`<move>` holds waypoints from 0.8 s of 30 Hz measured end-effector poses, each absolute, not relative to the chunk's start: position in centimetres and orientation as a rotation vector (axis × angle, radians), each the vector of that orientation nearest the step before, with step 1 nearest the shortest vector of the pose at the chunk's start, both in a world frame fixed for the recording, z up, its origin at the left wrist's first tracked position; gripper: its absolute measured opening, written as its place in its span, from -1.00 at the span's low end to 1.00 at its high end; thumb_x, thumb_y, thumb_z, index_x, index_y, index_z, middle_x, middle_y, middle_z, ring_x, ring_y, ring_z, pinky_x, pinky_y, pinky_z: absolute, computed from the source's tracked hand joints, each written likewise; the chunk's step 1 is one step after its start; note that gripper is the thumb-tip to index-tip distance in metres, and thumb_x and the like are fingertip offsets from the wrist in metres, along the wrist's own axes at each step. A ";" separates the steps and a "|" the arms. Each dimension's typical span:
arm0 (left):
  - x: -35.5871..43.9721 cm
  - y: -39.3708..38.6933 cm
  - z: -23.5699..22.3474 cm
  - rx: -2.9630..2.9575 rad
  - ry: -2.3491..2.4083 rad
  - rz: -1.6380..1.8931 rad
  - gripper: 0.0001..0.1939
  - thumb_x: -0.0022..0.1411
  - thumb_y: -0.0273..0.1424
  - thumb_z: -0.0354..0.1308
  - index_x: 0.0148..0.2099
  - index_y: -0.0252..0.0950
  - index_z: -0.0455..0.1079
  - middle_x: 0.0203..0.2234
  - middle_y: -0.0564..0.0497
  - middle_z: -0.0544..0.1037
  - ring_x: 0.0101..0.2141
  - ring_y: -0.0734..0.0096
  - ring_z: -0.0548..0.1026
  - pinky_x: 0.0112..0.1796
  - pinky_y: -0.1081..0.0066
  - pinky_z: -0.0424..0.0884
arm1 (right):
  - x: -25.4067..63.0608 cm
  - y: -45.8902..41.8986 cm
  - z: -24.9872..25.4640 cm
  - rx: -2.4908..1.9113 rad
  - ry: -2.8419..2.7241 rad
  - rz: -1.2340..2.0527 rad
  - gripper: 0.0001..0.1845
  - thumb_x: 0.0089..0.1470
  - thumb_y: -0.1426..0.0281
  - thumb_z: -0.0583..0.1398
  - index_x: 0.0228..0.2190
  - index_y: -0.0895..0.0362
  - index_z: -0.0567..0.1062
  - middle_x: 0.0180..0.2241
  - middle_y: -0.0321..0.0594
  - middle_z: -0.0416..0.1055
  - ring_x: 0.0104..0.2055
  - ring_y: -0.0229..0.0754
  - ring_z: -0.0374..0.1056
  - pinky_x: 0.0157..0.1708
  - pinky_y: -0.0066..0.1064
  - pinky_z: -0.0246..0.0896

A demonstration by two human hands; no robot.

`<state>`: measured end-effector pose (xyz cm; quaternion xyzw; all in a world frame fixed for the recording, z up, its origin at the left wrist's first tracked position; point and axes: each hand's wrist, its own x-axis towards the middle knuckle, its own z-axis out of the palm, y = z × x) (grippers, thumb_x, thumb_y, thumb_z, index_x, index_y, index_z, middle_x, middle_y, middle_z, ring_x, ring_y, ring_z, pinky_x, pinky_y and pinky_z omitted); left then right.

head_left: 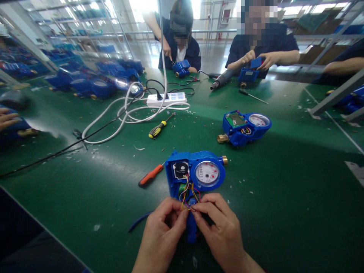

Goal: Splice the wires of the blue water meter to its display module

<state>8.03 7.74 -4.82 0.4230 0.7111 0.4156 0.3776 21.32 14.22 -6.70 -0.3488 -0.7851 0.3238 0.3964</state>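
A blue water meter (196, 170) with a round white dial lies on the green table in front of me, its side housing uncovered. Thin coloured wires (186, 189) run out of that housing toward my fingers. My left hand (166, 223) pinches wire ends between thumb and forefinger. Close against it, my right hand (217, 220) pinches wires too, fingertips nearly touching the left ones. A blue part (192, 231) of the meter shows below and between my hands. Left of the meter lies an orange-handled screwdriver (150, 175), its tip against the housing.
A second opened meter (246, 127) sits ahead to the right. A yellow-black screwdriver (157, 129), a white power strip (167, 99) with looped cables and a heat gun (223, 79) lie farther off. Several meters (93, 85) stand at the far left. Two people work opposite.
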 end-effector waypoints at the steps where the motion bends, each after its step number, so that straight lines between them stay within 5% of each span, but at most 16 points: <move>1: 8.0 7.7 -4.9 1.145 1.834 1.084 -0.76 0.19 -0.25 0.04 -0.42 -0.31 0.32 -0.54 0.05 0.37 -0.53 0.50 0.33 -0.52 0.53 0.30 | 21.3 14.3 -6.6 -0.888 -1.990 0.828 -0.87 0.00 0.58 0.18 -0.43 0.15 0.51 -0.41 -0.21 0.35 -0.40 -0.19 0.33 -0.40 -0.36 0.27; 8: 8.0 7.8 -6.5 1.889 1.989 1.370 -0.89 0.16 -0.58 0.07 -0.25 -0.34 0.37 -0.38 0.01 0.40 -0.37 0.56 0.41 -0.33 0.59 0.38 | 21.3 14.9 -5.6 -0.942 -1.955 1.135 -0.92 0.02 0.49 0.19 -0.40 0.14 0.51 -0.39 -0.23 0.35 -0.37 -0.21 0.33 -0.36 -0.39 0.25; 24: 7.8 7.2 -7.5 2.259 2.039 1.332 -0.75 0.11 -0.63 0.14 -0.13 -0.37 0.39 -0.29 -0.06 0.45 -0.34 0.48 0.42 -0.35 0.48 0.39 | 20.9 14.7 -4.7 -1.117 -1.750 1.431 -0.89 -0.05 0.49 0.18 -0.49 0.11 0.53 -0.41 -0.29 0.34 -0.43 -0.27 0.32 -0.47 -0.50 0.23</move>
